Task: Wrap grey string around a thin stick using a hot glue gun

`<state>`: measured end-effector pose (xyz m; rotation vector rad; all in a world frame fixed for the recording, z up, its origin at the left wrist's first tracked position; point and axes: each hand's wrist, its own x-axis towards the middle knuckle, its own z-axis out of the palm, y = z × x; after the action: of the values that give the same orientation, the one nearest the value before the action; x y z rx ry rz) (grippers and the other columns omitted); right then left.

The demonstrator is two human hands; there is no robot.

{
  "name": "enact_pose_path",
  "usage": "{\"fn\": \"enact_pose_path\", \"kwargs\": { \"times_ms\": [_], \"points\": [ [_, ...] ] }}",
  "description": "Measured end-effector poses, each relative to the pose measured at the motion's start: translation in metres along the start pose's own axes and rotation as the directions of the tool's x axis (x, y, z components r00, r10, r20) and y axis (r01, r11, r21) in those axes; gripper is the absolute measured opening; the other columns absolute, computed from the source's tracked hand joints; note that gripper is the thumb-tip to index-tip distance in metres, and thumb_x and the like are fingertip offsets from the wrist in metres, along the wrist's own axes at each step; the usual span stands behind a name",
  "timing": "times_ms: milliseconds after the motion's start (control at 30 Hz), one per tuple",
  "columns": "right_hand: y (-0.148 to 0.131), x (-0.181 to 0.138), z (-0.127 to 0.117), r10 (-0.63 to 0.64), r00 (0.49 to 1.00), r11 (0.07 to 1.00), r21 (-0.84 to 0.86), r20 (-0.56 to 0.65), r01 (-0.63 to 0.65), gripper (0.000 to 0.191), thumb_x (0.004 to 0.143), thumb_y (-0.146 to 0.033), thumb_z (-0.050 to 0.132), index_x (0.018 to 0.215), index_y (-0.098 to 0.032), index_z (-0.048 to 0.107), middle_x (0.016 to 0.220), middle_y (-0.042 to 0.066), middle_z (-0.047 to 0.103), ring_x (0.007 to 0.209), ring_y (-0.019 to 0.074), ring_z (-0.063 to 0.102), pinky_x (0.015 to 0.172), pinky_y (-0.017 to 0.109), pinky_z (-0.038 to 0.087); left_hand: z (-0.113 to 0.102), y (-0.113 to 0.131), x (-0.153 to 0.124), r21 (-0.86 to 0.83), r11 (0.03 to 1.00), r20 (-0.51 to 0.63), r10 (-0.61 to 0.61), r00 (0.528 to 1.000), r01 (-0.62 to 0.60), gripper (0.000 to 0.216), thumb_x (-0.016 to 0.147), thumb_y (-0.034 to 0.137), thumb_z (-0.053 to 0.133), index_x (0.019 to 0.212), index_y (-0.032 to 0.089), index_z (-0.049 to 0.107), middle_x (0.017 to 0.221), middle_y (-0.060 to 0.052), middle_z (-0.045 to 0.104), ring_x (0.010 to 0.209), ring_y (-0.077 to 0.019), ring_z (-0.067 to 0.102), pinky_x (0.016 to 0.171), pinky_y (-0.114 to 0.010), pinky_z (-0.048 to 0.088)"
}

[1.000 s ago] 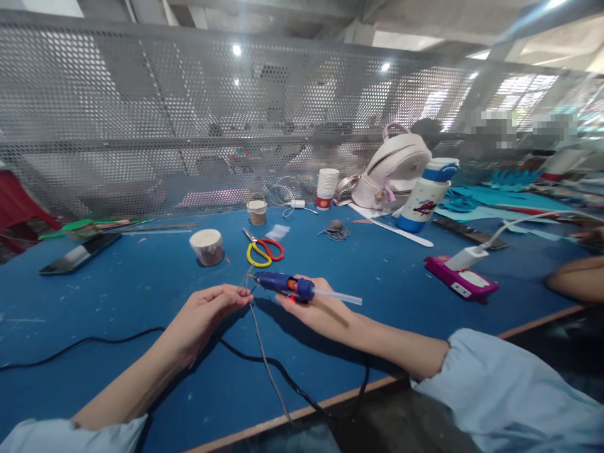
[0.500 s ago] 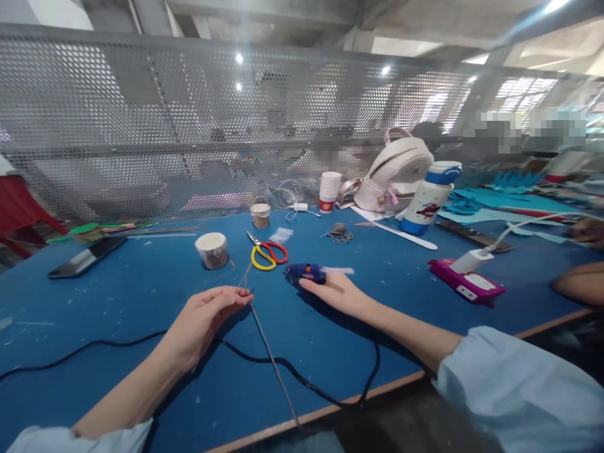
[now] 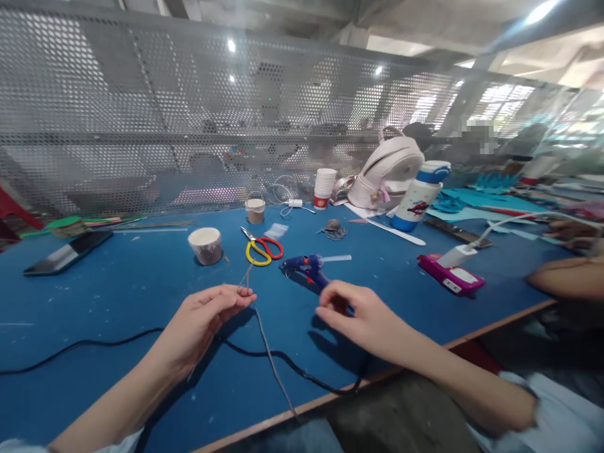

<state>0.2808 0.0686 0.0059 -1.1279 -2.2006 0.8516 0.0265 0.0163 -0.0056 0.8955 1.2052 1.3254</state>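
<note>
My left hand point(image 3: 207, 318) is pinched round a thin grey cord point(image 3: 271, 355). A small looped end stands above the fingertips, and the long tail runs down to the table's front edge. My right hand point(image 3: 361, 321) is at the handle end of a blue hot glue gun point(image 3: 304, 264), its fingers curled but apart from the thumb. A clear glue stick point(image 3: 337, 258) pokes out of the gun's back. The fingers partly hide the handle. Beyond my left hand lie scissors point(image 3: 263, 250) with yellow and red handles, beside a small white-topped tub point(image 3: 206, 245).
A black cable point(image 3: 283, 362) crosses the blue table point(image 3: 117, 289). Around it are a phone point(image 3: 68, 253), small bucket point(image 3: 255, 211), stacked paper cups point(image 3: 325, 187), grey cord bundle point(image 3: 333, 229), backpack point(image 3: 387, 170), bottle point(image 3: 419, 195) and magenta power strip point(image 3: 450, 275). Another person's arm point(image 3: 564, 277) rests at right.
My right hand has drawn back from the glue gun's body toward the table's front edge, and the gun's handle now shows. My left hand keeps its pinch on the cord. The view has shifted slightly.
</note>
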Motion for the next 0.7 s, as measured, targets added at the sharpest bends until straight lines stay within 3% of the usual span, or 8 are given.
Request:
{"fn": "enact_pose_path", "kwargs": {
  "times_ms": [200,367,533,700],
  "points": [
    [-0.022,0.056,0.059,-0.004,0.99,0.917,0.395,0.142,-0.053,0.019,0.076,-0.029,0.061,0.089,-0.015,0.063,0.075,0.0,0.061,0.067,0.0105,0.053,0.064,0.024,0.041,0.0,-0.001,-0.003,0.033,0.999,-0.027,-0.023,0.999,0.024,0.012,0.064,0.026,0.073,0.066,0.014,0.074,0.095,-0.011,0.072,0.094,-0.0209,0.064,0.09,-0.027,0.046],
    [-0.031,0.07,0.081,0.021,0.982,0.7,0.699,0.188,-0.149,0.019,0.073,-0.031,0.065,0.085,-0.016,0.064,0.08,0.001,0.066,0.069,0.0096,0.056,0.066,0.023,0.041,-0.003,-0.002,0.0,0.042,0.999,-0.022,-0.012,1.0,0.012,0.011,0.065,0.025,0.071,0.069,0.016,0.075,0.087,-0.008,0.073,0.087,-0.0192,0.065,0.085,-0.025,0.048],
    [-0.032,0.066,0.082,0.036,0.982,0.589,0.79,0.186,-0.171,0.019,0.068,-0.032,0.069,0.072,-0.014,0.064,0.075,0.001,0.067,0.068,0.0094,0.057,0.067,0.024,0.041,-0.002,-0.003,0.0,0.042,0.999,0.002,-0.022,1.0,0.022,0.012,0.066,0.026,0.071,0.069,0.015,0.075,0.089,-0.01,0.073,0.092,-0.0222,0.064,0.089,-0.03,0.047],
    [-0.025,0.066,0.084,0.099,0.982,0.598,0.779,0.162,-0.189,0.02,0.068,-0.033,0.07,0.071,-0.013,0.064,0.072,0.001,0.065,0.064,0.0085,0.054,0.065,0.024,0.04,-0.001,-0.003,-0.001,-0.006,0.997,-0.003,-0.073,0.997,0.073,0.016,0.067,0.027,0.074,0.076,0.014,0.075,0.092,-0.009,0.073,0.09,-0.0203,0.065,0.09,-0.031,0.048]
  ]
}}
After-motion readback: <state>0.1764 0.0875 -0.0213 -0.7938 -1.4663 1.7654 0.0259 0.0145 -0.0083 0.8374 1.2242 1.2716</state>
